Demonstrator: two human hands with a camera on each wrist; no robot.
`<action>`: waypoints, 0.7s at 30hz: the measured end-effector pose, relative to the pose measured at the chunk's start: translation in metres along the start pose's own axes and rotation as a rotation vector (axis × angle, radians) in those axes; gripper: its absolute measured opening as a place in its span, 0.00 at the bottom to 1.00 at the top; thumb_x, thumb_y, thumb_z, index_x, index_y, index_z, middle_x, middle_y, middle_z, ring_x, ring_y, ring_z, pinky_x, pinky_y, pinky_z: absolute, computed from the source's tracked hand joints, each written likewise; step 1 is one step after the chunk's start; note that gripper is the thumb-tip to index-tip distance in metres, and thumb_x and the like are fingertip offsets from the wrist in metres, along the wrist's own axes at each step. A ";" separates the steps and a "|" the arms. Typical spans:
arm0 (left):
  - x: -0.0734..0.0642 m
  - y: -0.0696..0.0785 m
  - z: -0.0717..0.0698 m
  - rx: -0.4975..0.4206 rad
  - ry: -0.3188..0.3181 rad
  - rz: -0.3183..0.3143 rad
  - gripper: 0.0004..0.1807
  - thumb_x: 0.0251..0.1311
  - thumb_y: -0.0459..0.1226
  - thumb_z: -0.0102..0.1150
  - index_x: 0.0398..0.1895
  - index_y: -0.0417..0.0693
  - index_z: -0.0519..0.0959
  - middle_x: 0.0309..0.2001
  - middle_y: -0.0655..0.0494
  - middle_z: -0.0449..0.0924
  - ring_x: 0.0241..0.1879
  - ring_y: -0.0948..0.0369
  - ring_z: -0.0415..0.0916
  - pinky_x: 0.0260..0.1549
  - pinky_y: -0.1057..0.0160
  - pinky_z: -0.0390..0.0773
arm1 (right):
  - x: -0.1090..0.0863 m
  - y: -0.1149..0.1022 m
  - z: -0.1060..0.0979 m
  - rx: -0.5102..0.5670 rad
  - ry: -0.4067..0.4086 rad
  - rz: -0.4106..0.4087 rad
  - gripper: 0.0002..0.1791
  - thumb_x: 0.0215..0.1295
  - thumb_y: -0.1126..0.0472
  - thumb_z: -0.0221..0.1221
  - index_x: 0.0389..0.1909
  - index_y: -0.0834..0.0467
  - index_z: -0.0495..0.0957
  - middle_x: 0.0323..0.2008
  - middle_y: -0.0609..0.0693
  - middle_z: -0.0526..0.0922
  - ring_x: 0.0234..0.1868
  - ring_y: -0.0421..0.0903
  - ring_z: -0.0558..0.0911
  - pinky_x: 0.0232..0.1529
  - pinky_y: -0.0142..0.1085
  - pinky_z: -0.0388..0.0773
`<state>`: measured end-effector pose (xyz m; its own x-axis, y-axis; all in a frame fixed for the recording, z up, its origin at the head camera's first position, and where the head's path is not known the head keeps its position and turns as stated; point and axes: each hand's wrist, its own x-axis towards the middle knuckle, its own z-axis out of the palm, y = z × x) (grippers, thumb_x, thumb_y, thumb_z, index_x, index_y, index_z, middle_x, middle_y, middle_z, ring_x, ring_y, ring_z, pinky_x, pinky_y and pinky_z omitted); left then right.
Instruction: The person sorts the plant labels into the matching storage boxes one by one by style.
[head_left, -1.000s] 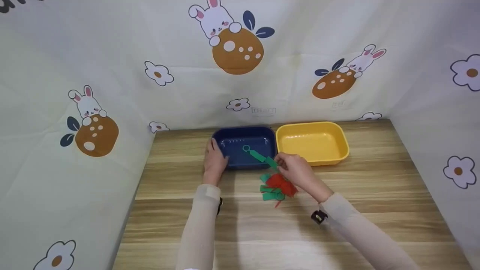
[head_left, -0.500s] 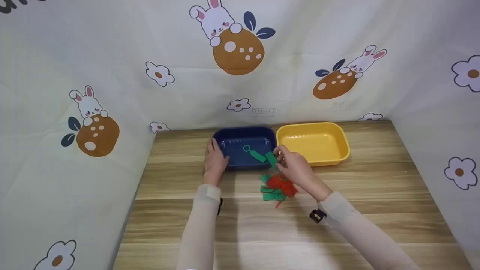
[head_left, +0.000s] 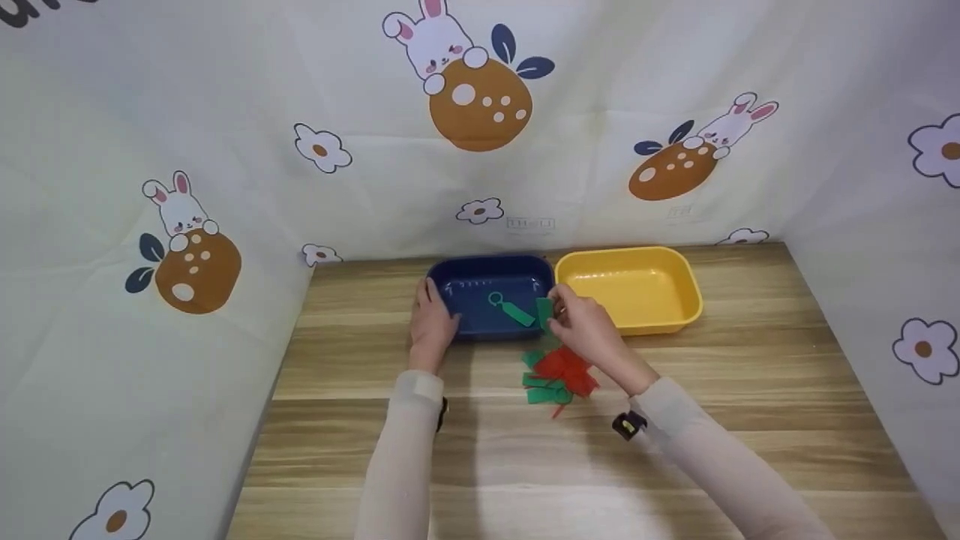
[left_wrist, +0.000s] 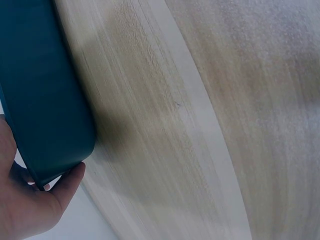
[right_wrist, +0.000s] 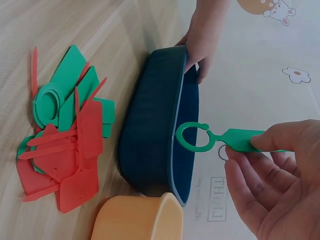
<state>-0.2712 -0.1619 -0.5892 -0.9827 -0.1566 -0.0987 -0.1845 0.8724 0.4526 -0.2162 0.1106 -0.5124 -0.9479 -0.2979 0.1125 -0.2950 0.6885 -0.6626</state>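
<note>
My left hand (head_left: 433,321) grips the left end of the dark blue plastic bin (head_left: 491,334), fingers along the outside and thumb at the front corner. In the right wrist view, my right hand (right_wrist: 275,180) pinches a green plastic tag (right_wrist: 240,140) by its flat end, and its open ring points toward the blue bin's rim. From the head view this tag is over the bin's right end. Another green ring tag (head_left: 517,313) lies inside the bin. In front of the bins is a pile of red tags (right_wrist: 82,185) and green tags (right_wrist: 70,70), overlapping each other.
A yellow bin (head_left: 630,289) stands right beside the blue one. Both rest at the back of the wood-grain table (head_left: 360,450), close to a cloth backdrop (head_left: 375,202) printed with rabbits and flowers. Similar cloth hangs on both sides.
My right hand has shifted slightly up and left with the pinched green tag, which has turned more upright over the blue bin's right end. The left hand stays on the bin.
</note>
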 end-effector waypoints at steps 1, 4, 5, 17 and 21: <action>0.000 0.000 0.000 -0.003 0.001 0.000 0.50 0.66 0.42 0.63 0.79 0.37 0.42 0.80 0.38 0.41 0.76 0.40 0.52 0.72 0.48 0.63 | 0.001 0.000 0.000 0.003 0.005 -0.002 0.16 0.63 0.67 0.63 0.50 0.58 0.72 0.38 0.56 0.85 0.38 0.50 0.87 0.41 0.44 0.85; -0.001 0.000 0.000 -0.006 0.003 0.004 0.50 0.66 0.42 0.63 0.79 0.37 0.42 0.80 0.39 0.40 0.77 0.41 0.50 0.73 0.49 0.61 | 0.006 -0.002 0.000 0.003 0.028 -0.021 0.17 0.63 0.67 0.63 0.50 0.58 0.72 0.37 0.56 0.86 0.37 0.50 0.87 0.40 0.44 0.85; -0.001 0.000 0.000 -0.005 0.005 0.004 0.50 0.66 0.42 0.62 0.79 0.37 0.42 0.80 0.39 0.40 0.77 0.41 0.50 0.73 0.49 0.61 | 0.007 -0.003 0.000 0.000 0.035 -0.029 0.17 0.63 0.68 0.63 0.51 0.58 0.72 0.37 0.55 0.86 0.37 0.50 0.87 0.40 0.44 0.85; -0.003 0.000 -0.001 -0.009 0.029 0.024 0.49 0.65 0.41 0.64 0.79 0.35 0.44 0.79 0.36 0.44 0.76 0.40 0.52 0.69 0.47 0.66 | 0.023 -0.008 0.005 -0.012 0.057 -0.009 0.13 0.66 0.63 0.62 0.50 0.57 0.75 0.38 0.57 0.88 0.37 0.51 0.87 0.41 0.44 0.86; -0.003 0.001 -0.001 -0.010 0.025 0.020 0.49 0.65 0.41 0.63 0.79 0.35 0.44 0.79 0.36 0.43 0.76 0.41 0.51 0.70 0.47 0.65 | 0.027 -0.007 0.009 -0.036 0.094 -0.013 0.08 0.70 0.58 0.60 0.46 0.57 0.78 0.37 0.55 0.88 0.35 0.51 0.86 0.39 0.44 0.84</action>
<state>-0.2686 -0.1613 -0.5879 -0.9862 -0.1511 -0.0678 -0.1652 0.8707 0.4632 -0.2389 0.0915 -0.5110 -0.9505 -0.2451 0.1910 -0.3101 0.7087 -0.6337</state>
